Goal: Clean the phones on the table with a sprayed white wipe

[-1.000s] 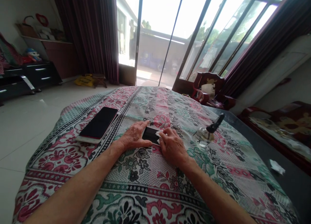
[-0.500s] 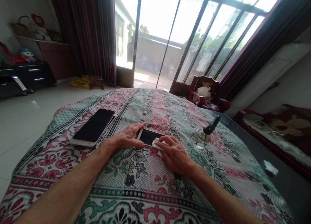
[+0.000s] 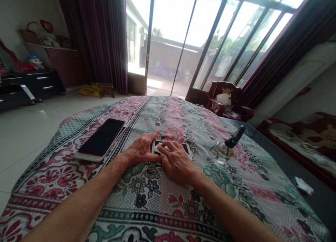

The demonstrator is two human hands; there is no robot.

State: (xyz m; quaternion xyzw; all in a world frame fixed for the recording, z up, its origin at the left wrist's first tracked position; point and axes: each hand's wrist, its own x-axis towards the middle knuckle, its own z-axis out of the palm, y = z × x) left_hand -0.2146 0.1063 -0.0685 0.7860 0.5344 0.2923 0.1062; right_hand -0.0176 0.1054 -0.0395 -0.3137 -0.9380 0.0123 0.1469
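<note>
A white-framed smartphone (image 3: 187, 148) lies screen up on the patterned cloth, mostly covered by my right hand. My left hand (image 3: 140, 149) grips its left end, with the thumb along the near edge and the fingers at the far side. Under the bent fingers of my right hand (image 3: 176, 160), a crumpled white tissue (image 3: 158, 148) presses on the dark screen. To the left rests a black phone with a red edge (image 3: 102, 137), on top of a white device (image 3: 90, 158). On the right stands a clear spray bottle (image 3: 222, 153) with a black nozzle.
A floral tablecloth (image 3: 147, 214) covers the round table. Another crumpled tissue (image 3: 303, 185) lies on a dark surface at the right. Beyond are a wooden chair (image 3: 223, 96), glass doors (image 3: 170, 60) and a yellow bag (image 3: 90, 89) on the floor.
My right hand has slid the tissue left across the screen, close to my left thumb. The phone's right end now shows. My left hand keeps its hold.
</note>
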